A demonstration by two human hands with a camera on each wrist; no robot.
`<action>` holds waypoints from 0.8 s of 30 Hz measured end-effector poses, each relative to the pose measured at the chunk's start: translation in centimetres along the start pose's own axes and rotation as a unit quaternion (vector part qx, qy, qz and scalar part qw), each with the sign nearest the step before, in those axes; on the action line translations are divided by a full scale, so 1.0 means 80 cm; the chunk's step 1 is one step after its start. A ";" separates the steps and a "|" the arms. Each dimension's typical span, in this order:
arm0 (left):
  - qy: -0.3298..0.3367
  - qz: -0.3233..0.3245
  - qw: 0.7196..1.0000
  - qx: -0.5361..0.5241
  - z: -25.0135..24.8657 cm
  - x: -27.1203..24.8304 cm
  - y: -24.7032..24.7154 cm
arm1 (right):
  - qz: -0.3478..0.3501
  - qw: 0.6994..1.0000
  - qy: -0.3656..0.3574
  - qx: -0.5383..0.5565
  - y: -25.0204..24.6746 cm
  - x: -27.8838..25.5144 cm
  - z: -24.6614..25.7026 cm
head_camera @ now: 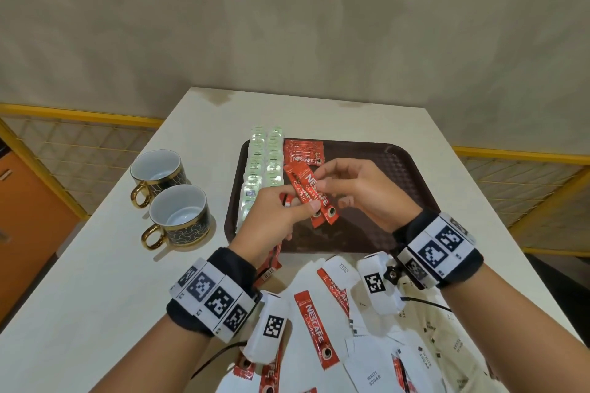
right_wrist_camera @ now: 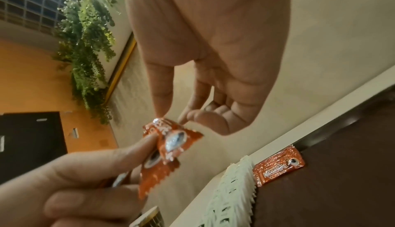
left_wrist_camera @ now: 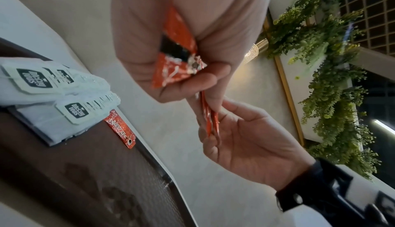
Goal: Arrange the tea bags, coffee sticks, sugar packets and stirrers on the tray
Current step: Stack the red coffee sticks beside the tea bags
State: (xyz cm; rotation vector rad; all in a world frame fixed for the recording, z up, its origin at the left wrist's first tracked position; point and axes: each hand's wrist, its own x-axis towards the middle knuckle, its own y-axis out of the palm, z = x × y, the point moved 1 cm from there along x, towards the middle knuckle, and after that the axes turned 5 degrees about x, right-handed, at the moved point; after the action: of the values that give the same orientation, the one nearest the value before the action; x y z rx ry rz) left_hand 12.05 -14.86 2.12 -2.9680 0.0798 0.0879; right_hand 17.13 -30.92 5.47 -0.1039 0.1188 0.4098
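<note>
At far left we see two cups [head_camera: 172, 198] on the table [head_camera: 95, 265]. Next, on the tray's [head_camera: 396, 169] left side, tea bags [head_camera: 261, 169] lie in two rows, with a short stack of coffee sticks [head_camera: 303, 151] just beside them. Above the tray our left hand [head_camera: 274, 223] pinches a pair of sticks [head_camera: 311, 193] at the near end, while our right hand [head_camera: 360, 191] pinches their far end. Sugar packets [head_camera: 372, 375] and more sticks lie loose on the table near us.
</note>
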 end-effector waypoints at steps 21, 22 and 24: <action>-0.061 -0.016 0.997 -0.046 0.019 -0.006 0.011 | -0.046 0.999 -0.020 -0.005 0.035 0.003 -0.035; -0.069 -0.016 0.996 -0.045 0.018 -0.006 0.009 | -0.036 0.999 -0.014 -0.001 0.036 0.003 -0.036; -0.079 -0.016 0.996 -0.033 0.014 -0.006 0.004 | -0.023 1.000 -0.003 0.004 0.038 0.002 -0.038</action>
State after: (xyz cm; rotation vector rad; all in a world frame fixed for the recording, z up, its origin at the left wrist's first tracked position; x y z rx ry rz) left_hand 11.51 -15.00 1.00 -3.0139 0.0087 0.3250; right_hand 15.74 -28.45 2.18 -0.0978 0.1122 0.3645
